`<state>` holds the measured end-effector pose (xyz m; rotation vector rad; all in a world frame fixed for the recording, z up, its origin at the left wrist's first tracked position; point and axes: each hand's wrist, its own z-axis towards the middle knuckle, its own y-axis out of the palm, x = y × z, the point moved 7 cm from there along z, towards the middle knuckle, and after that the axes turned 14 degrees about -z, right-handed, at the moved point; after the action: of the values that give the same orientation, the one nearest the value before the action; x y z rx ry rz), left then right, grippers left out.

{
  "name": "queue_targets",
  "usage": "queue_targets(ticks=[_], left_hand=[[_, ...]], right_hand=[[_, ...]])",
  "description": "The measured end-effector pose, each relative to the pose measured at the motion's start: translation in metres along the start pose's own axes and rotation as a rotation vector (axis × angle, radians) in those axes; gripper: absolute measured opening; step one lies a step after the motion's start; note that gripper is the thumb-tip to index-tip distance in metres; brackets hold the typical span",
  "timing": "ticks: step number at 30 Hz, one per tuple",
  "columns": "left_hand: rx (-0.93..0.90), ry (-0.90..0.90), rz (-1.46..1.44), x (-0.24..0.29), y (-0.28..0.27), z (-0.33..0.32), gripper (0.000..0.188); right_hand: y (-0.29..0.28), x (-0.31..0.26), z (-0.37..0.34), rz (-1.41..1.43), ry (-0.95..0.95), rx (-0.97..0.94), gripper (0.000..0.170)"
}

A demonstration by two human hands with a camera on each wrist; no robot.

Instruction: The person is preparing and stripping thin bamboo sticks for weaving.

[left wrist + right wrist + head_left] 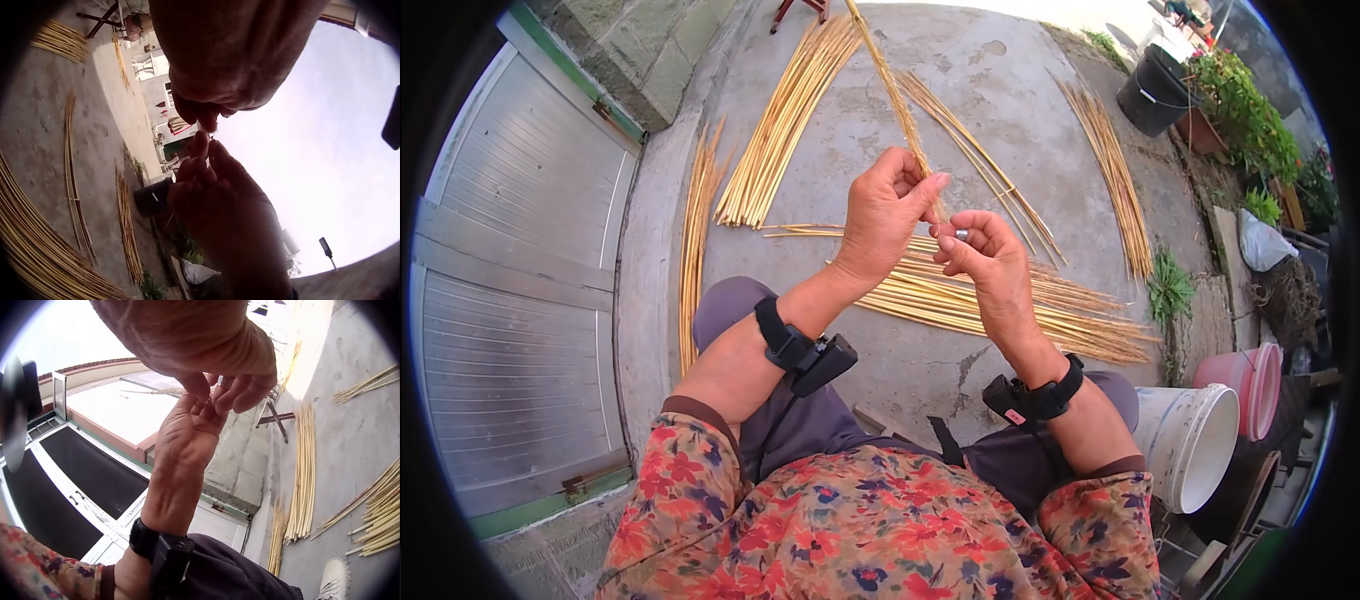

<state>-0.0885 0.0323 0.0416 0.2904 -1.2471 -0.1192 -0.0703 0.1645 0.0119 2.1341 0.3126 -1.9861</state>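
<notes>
As the dry, plume-tipped stalk [890,85] slanted up and away over the concrete floor [1040,130], it looked light, probably stiff along its shaft and fragile toward the plume, so the firmer stem seemed your best hold. Your left hand [885,215] pinched its feathery end; your right hand [992,262] nipped the wispy tip [941,211] between thumb and forefinger. Your right wrist camera's [1002,398] reddish sticker [1016,415] was illegible.
</notes>
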Motion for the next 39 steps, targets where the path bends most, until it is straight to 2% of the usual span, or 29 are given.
queue_targets(ticks=[16,18,21,23,24,25,27,28,29,31,32,33,35,39], left_hand=[[-0.012,-0.011,0.049,0.003,0.0,-0.002,0.02],[0.062,0.06,-0.018,0.013,-0.006,0.003,0.019],[0.069,0.062,-0.064,0.015,-0.016,0.009,0.018],[0.063,0.058,-0.056,0.017,-0.018,0.008,0.017],[0.045,0.045,-0.045,0.017,-0.019,0.008,0.017],[0.039,0.042,-0.044,0.018,-0.021,0.008,0.017],[0.02,-0.045,-0.044,0.014,-0.026,0.008,0.014],[0.02,-0.045,-0.044,0.013,-0.027,0.008,0.014],[0.005,-0.074,-0.079,0.009,-0.027,0.007,0.014],[-0.011,-0.104,-0.116,0.005,-0.027,0.005,0.014],[-0.04,-0.136,-0.155,0.002,-0.024,0.005,0.013],[-0.069,-0.167,-0.195,0.0,-0.021,0.004,0.012],[-0.107,-0.196,-0.233,-0.004,-0.018,0.004,0.012],[-0.203,-0.285,-0.309,-0.011,-0.009,0.0,0.012]], right_hand=[[0.001,0.004,0.006,0.027,0.028,0.011,0.02],[0.0,0.007,0.005,0.025,0.03,-0.001,0.02],[0.0,0.015,-0.002,-0.055,0.102,-0.081,0.016],[0.011,0.015,-0.011,-0.527,0.015,-0.377,0.013],[0.016,0.014,-0.02,-0.699,0.053,-0.521,0.012],[0.015,0.016,-0.024,-0.695,0.055,-0.516,0.012],[0.017,0.03,-0.037,-0.779,0.122,-0.671,0.012],[0.012,0.029,-0.033,-0.822,-0.03,-0.608,0.01],[0.009,0.032,-0.031,-0.822,-0.03,-0.608,0.01],[-0.014,0.027,-0.016,-0.672,-0.014,-0.319,0.007],[-0.022,0.024,-0.009,-0.558,-0.014,-0.277,0.008],[-0.023,0.018,-0.007,-0.558,-0.013,-0.276,0.008],[-0.032,0.009,-0.006,-0.213,0.135,-0.162,0.01],[-0.028,0.001,-0.008,0.031,0.106,-0.13,0.017]])
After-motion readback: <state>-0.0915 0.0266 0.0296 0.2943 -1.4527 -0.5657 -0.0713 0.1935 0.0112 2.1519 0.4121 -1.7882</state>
